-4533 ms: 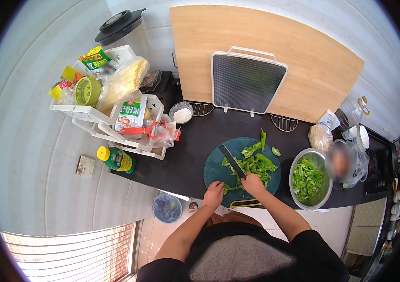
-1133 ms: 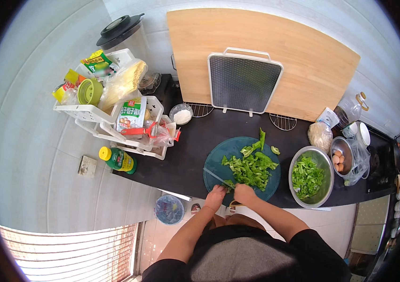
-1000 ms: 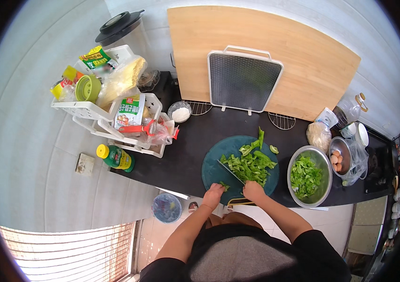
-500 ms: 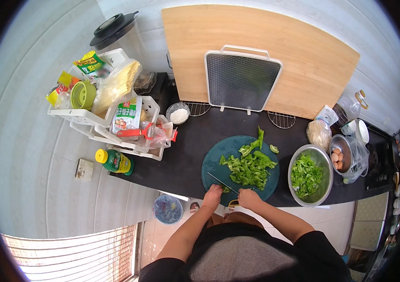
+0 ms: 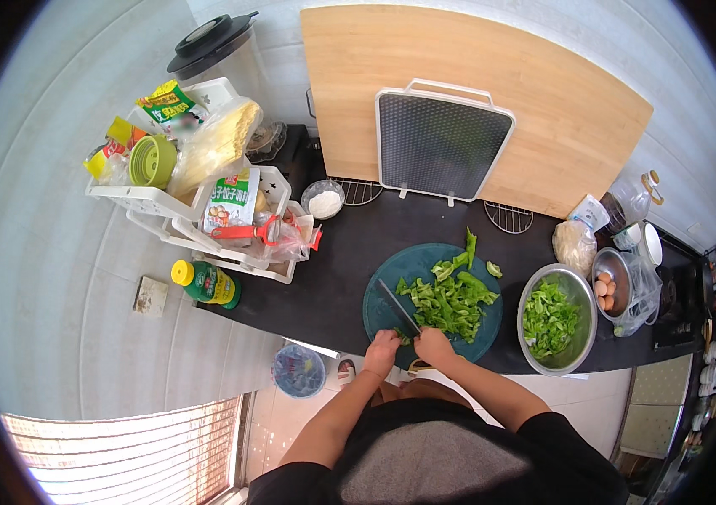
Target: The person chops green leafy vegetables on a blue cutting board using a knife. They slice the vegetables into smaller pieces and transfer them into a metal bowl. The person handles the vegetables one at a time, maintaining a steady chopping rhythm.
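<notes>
My right hand [image 5: 436,346] is closed round the handle of a kitchen knife [image 5: 397,305], its blade slanting away to the far left over a round green cutting board [image 5: 381,313]. My left hand [image 5: 383,349] rests at the board's near left edge with its fingers curled down on a small piece of green pepper [image 5: 403,337], mostly hidden by the fingers. Chopped green pepper [image 5: 452,305] lies heaped right of the blade, with longer strips at its far side. To the right stands a steel bowl [image 5: 587,337] holding more chopped greens [image 5: 550,320].
A smaller metal bowl of eggs [image 5: 604,289] and a bagged pale item [image 5: 574,247] sit beyond the steel bowl. White baskets [image 5: 269,268] of packages and a yellow-capped bottle [image 5: 206,284] stand left. A black tray [image 5: 444,143] leans on a wooden board [image 5: 560,109].
The knife's far end has swung away from me and more of the blade's face shows. My right hand has shifted slightly left, closer to my left hand, which stays at the board's edge.
</notes>
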Available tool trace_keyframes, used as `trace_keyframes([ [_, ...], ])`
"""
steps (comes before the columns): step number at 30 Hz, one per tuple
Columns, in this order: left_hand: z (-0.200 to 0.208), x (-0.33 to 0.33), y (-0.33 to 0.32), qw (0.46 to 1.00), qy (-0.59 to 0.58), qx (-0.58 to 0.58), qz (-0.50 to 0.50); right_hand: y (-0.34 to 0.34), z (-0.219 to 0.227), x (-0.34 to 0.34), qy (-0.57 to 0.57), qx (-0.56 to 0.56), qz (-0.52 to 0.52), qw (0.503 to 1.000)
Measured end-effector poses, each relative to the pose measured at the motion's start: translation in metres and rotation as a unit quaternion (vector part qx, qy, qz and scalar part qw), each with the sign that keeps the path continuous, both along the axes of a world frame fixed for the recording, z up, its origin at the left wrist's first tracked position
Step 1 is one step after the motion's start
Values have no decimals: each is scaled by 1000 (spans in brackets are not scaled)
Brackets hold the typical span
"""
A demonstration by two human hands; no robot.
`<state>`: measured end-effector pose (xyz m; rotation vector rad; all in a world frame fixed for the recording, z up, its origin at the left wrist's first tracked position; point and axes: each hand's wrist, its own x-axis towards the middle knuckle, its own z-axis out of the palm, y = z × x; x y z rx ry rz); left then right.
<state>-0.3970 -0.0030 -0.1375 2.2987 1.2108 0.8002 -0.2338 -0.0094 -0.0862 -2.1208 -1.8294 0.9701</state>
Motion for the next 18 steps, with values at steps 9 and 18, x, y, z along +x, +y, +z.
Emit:
trace_keyframes([
  [9,1,1,0,993,-54,-49,92,-23,43,13,-9,-9,59,998],
  [18,-11,0,0,996,-60,-38,56,-22,28,14,-33,-42,105,993],
])
